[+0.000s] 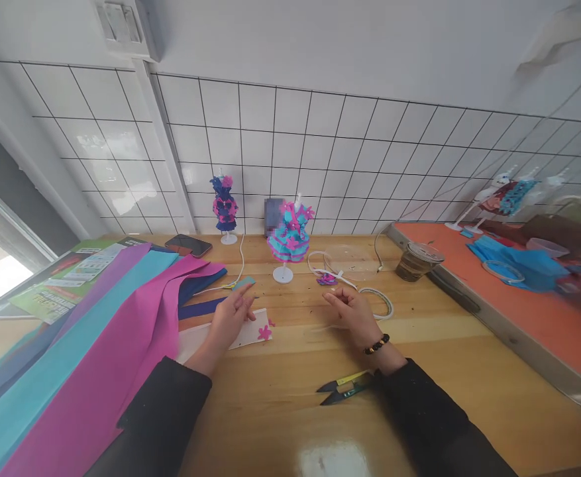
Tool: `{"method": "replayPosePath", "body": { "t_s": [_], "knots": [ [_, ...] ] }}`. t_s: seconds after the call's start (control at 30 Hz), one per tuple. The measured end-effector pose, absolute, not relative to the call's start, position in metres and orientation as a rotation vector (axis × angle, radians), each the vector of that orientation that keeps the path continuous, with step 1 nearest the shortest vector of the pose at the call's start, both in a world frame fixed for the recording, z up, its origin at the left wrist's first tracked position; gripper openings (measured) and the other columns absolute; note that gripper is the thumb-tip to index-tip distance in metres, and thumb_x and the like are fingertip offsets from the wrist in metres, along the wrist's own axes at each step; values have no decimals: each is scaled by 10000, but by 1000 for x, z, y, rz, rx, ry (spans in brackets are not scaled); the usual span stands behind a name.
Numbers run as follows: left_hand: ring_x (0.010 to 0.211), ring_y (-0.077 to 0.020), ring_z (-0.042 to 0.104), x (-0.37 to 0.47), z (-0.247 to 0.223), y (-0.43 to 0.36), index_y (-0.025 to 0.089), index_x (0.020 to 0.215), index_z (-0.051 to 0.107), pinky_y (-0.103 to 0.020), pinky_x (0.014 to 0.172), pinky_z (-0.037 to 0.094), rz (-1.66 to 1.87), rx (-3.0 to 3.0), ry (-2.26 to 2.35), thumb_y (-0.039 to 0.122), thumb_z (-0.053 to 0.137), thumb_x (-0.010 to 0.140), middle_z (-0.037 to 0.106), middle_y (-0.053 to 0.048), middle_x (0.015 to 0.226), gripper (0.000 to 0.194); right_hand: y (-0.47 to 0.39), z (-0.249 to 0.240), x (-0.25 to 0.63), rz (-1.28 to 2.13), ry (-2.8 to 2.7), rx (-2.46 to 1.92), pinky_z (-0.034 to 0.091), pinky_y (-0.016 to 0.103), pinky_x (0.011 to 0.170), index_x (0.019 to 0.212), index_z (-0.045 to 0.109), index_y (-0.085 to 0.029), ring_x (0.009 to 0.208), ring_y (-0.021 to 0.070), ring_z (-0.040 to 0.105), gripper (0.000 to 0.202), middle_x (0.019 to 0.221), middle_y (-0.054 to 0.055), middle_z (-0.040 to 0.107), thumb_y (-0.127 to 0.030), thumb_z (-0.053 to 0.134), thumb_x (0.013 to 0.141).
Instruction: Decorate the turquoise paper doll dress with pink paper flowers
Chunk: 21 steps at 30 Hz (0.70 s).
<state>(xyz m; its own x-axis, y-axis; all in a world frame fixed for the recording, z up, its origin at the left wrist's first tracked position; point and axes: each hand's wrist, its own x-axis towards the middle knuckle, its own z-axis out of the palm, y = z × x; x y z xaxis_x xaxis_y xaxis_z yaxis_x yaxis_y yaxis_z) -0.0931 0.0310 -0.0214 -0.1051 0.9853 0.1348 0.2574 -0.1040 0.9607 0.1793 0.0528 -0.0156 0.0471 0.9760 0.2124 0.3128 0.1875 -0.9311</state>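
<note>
My left hand [233,318] is over a white strip [248,334] on the wooden table, its fingers loosely stretched and apart with nothing visible in them. A pink flower cutout [265,332] lies at the strip's right end. My right hand [354,313], with a dark beaded bracelet, is closed in a pinch; whatever is between the fingertips is too small to make out. Below it lie thread snips [342,387] with their blades apart, partly under the right sleeve. Beyond both hands, a small dress form [290,238] wears a turquoise and pink ruffled dress.
Pink, turquoise and purple fabric sheets [106,358] cover the left side. Behind stand a phone [189,245] and a navy-dressed form [225,209]. A purple-pink piece [326,279], white cord [382,305] and brown cup [418,262] lie right, beside a raised orange surface [519,305].
</note>
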Motion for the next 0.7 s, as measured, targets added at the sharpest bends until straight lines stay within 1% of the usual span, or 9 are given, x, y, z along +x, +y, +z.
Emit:
{"method": "replayPosePath", "body": {
  "t_s": [0.1, 0.17, 0.27, 0.33, 0.4, 0.47, 0.57, 0.63, 0.7],
  "knots": [
    [379, -125, 418, -93, -18, 28, 170, 1209, 510, -219, 452, 327, 1212, 1460, 1532, 474, 475, 779, 472, 39, 355, 528, 54, -13, 185, 752, -1598, -1332, 230, 225, 426, 463, 490, -193, 390, 84, 324, 379, 396, -58, 391, -480, 635, 662],
    [350, -117, 386, -93, -16, 26, 186, 1209, 510, -212, 430, 305, 1184, 1514, 1577, 491, 426, 802, 408, 57, 319, 515, 51, -9, 187, 707, -1759, -1318, 229, 227, 442, 454, 504, -190, 405, 89, 333, 383, 389, -52, 401, -462, 605, 704],
    [325, -110, 372, -93, -15, 25, 187, 1212, 509, -215, 421, 310, 1172, 1524, 1571, 520, 375, 814, 348, 70, 320, 536, 47, 1, 190, 686, -2031, -1291, 272, 226, 477, 588, 602, -189, 478, 106, 418, 251, 503, -28, 523, -397, 599, 728],
    [318, -109, 374, -93, -16, 25, 179, 1209, 509, -220, 411, 313, 1155, 1504, 1566, 545, 350, 812, 334, 76, 343, 563, 44, 9, 196, 674, -2200, -1317, 319, 231, 525, 678, 624, -187, 565, 124, 480, 174, 627, -3, 590, -353, 603, 725],
    [318, -104, 364, -93, -16, 25, 171, 1199, 515, -222, 407, 310, 1134, 1500, 1573, 563, 323, 813, 321, 80, 368, 582, 43, 14, 203, 661, -2330, -1375, 356, 242, 585, 735, 619, -173, 660, 147, 518, 139, 729, 27, 617, -308, 610, 706],
    [331, -97, 351, -94, -17, 25, 159, 1179, 530, -223, 426, 317, 1134, 1532, 1585, 560, 303, 822, 316, 81, 388, 583, 43, 16, 211, 645, -2420, -1446, 370, 247, 624, 804, 607, -156, 723, 161, 530, 144, 800, 52, 623, -226, 606, 678],
    [384, -106, 388, -92, -17, 24, 149, 1153, 551, -226, 484, 347, 1140, 1609, 1610, 525, 291, 842, 334, 71, 387, 553, 42, 13, 219, 581, -2491, -1570, 362, 235, 624, 894, 581, -147, 722, 155, 531, 281, 812, 53, 624, -69, 534, 629],
    [443, -120, 444, -88, -17, 22, 149, 1148, 553, -226, 526, 372, 1124, 1657, 1595, 496, 286, 852, 384, 56, 400, 529, 42, 8, 219, 548, -2512, -1617, 344, 221, 600, 926, 564, -151, 695, 145, 527, 373, 780, 38, 624, -3, 487, 592],
    [491, -123, 478, -81, -17, 19, 150, 1156, 542, -225, 553, 390, 1086, 1708, 1531, 475, 294, 856, 461, 37, 457, 507, 42, 5, 217, 540, -2520, -1623, 326, 213, 575, 942, 552, -153, 672, 138, 522, 419, 748, 27, 619, 29, 461, 575]
  ]
}}
